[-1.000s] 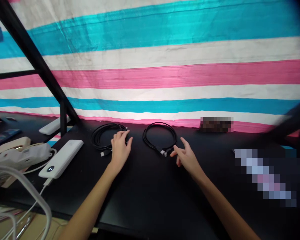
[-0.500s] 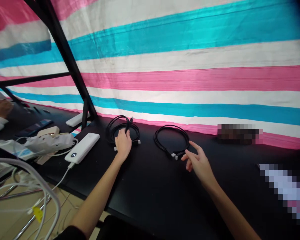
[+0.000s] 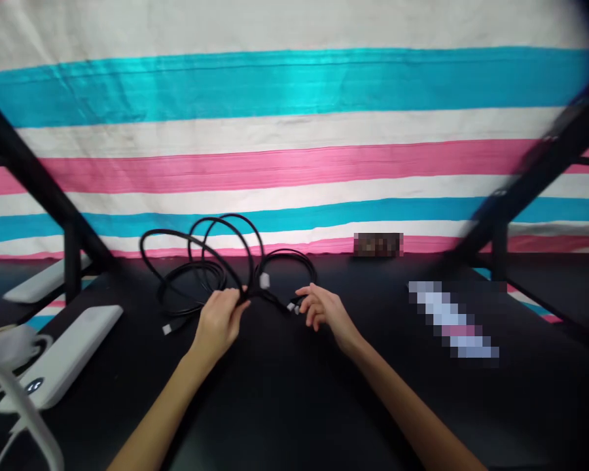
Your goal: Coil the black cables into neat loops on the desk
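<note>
My left hand (image 3: 219, 322) is closed around a black coiled cable (image 3: 196, 261) and lifts it off the black table (image 3: 285, 392); its loops spring up and spread, and one plug end hangs at the lower left. My right hand (image 3: 324, 307) rests on the table with fingers curled, its fingertips at the silver plug ends of a second black coiled cable (image 3: 287, 275) that lies flat just behind it. I cannot make out whether the right fingers pinch the plug.
Two white power banks (image 3: 63, 356) (image 3: 42, 281) lie at the left, with white cords at the lower left corner. Black frame bars (image 3: 39, 190) (image 3: 530, 176) slant on both sides. A striped cloth hangs behind the table. Blurred patches lie at the right.
My left hand has gripped the left cable and raised it, so its coils have opened upward. My right hand has moved onto the plug ends of the right cable. The view has swung right.
</note>
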`<state>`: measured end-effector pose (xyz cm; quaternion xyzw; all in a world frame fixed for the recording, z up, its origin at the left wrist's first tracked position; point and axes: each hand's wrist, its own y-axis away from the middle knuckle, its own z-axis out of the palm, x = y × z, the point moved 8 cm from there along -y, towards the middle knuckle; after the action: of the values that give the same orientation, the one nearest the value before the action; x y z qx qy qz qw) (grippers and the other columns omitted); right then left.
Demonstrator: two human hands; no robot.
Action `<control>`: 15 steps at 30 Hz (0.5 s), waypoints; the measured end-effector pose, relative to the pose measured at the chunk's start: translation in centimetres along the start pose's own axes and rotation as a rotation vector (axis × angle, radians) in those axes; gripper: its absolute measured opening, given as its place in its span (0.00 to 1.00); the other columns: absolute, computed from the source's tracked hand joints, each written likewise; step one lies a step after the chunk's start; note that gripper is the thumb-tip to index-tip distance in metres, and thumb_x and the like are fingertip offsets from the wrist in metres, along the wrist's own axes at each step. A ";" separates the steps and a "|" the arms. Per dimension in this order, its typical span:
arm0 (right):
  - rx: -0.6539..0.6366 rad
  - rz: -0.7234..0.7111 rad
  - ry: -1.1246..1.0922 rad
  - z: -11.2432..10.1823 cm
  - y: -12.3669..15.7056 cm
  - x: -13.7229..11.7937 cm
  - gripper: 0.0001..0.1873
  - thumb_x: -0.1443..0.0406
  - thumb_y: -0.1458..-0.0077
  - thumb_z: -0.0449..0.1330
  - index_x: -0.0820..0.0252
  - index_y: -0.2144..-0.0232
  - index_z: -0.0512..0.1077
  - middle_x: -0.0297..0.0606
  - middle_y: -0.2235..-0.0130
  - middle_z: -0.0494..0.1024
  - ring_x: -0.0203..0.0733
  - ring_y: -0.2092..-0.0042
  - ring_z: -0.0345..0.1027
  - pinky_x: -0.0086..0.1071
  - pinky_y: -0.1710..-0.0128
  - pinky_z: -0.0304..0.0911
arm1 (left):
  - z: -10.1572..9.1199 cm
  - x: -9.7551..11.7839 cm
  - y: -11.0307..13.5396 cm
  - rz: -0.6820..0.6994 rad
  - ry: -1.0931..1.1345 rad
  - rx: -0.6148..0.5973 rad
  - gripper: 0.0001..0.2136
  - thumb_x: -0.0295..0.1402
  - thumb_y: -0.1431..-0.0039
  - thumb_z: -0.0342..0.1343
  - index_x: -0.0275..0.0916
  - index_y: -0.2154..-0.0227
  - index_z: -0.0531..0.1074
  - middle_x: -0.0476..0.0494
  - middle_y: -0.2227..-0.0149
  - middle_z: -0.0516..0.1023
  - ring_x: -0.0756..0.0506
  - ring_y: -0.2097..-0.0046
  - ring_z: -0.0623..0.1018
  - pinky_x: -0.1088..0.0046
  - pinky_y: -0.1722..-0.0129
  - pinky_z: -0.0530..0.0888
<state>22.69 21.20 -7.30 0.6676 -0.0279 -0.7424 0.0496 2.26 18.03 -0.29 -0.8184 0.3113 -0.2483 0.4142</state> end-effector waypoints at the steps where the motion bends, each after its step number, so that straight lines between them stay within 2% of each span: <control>1: -0.006 0.020 -0.049 0.0 0.1 -0.1 0.24 0.49 0.49 0.52 0.65 0.66 0.72 0.35 0.77 0.73 0.32 0.81 0.66 0.22 0.86 0.56 | 0.8 1.3 0.0 0.099 -0.005 -0.075 0.09 0.26 0.41 0.48 0.36 0.58 0.67 0.46 0.73 0.72 0.47 0.71 0.70 0.72 0.70 0.68; 3: -0.018 0.055 -0.154 0.0 0.2 -0.3 0.25 0.50 0.46 0.48 0.65 0.64 0.73 0.38 0.73 0.75 0.34 0.77 0.69 0.24 0.83 0.60 | 2.3 3.4 0.4 0.233 -0.009 -0.226 0.12 0.23 0.41 0.46 0.36 0.56 0.68 0.45 0.72 0.72 0.47 0.70 0.70 0.70 0.69 0.67; 5: -0.029 0.093 -0.255 0.1 0.4 -0.4 0.27 0.51 0.43 0.44 0.64 0.60 0.72 0.40 0.70 0.77 0.36 0.74 0.71 0.25 0.80 0.62 | 3.5 4.9 0.9 0.310 -0.003 -0.341 0.15 0.20 0.42 0.44 0.35 0.56 0.69 0.45 0.72 0.72 0.47 0.70 0.69 0.70 0.68 0.67; 7: -0.031 0.139 -0.331 0.3 0.4 -0.1 0.27 0.51 0.42 0.42 0.64 0.55 0.69 0.39 0.70 0.77 0.37 0.73 0.72 0.26 0.78 0.63 | 4.1 5.9 1.3 0.353 0.017 -0.401 0.16 0.19 0.43 0.42 0.35 0.56 0.70 0.45 0.72 0.71 0.48 0.70 0.69 0.70 0.68 0.67; 9: 0.002 0.164 -0.332 0.2 0.3 0.5 0.26 0.51 0.43 0.46 0.63 0.51 0.66 0.37 0.71 0.76 0.36 0.76 0.71 0.27 0.79 0.62 | 4.2 6.3 1.5 0.367 0.040 -0.412 0.17 0.19 0.43 0.41 0.34 0.55 0.70 0.45 0.72 0.72 0.48 0.70 0.68 0.70 0.68 0.67; 11: 0.048 0.102 -0.221 -0.2 0.2 0.5 0.27 0.53 0.47 0.54 0.62 0.49 0.63 0.34 0.72 0.76 0.34 0.79 0.69 0.26 0.80 0.61 | 4.2 6.2 1.6 0.360 0.061 -0.411 0.18 0.18 0.43 0.42 0.34 0.54 0.69 0.44 0.71 0.72 0.48 0.69 0.68 0.70 0.67 0.67; 13: 0.089 -0.047 -0.047 -0.6 0.3 -0.2 0.28 0.57 0.51 0.60 0.61 0.50 0.62 0.31 0.74 0.74 0.32 0.80 0.67 0.24 0.81 0.61 | 4.2 5.8 1.7 0.351 0.076 -0.426 0.19 0.18 0.43 0.42 0.35 0.52 0.69 0.45 0.70 0.72 0.48 0.69 0.68 0.70 0.65 0.67; 15: 0.095 -0.161 0.087 -0.5 0.6 -0.9 0.26 0.58 0.51 0.60 0.60 0.51 0.63 0.28 0.78 0.72 0.30 0.83 0.63 0.23 0.84 0.59 | 4.3 5.2 1.8 0.332 0.091 -0.460 0.19 0.18 0.44 0.43 0.36 0.51 0.69 0.46 0.69 0.73 0.48 0.69 0.68 0.70 0.64 0.66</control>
<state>23.34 20.75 -6.37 0.7009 -0.0071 -0.7121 -0.0405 8.17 15.71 -3.36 -0.8167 0.5075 -0.1363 0.2384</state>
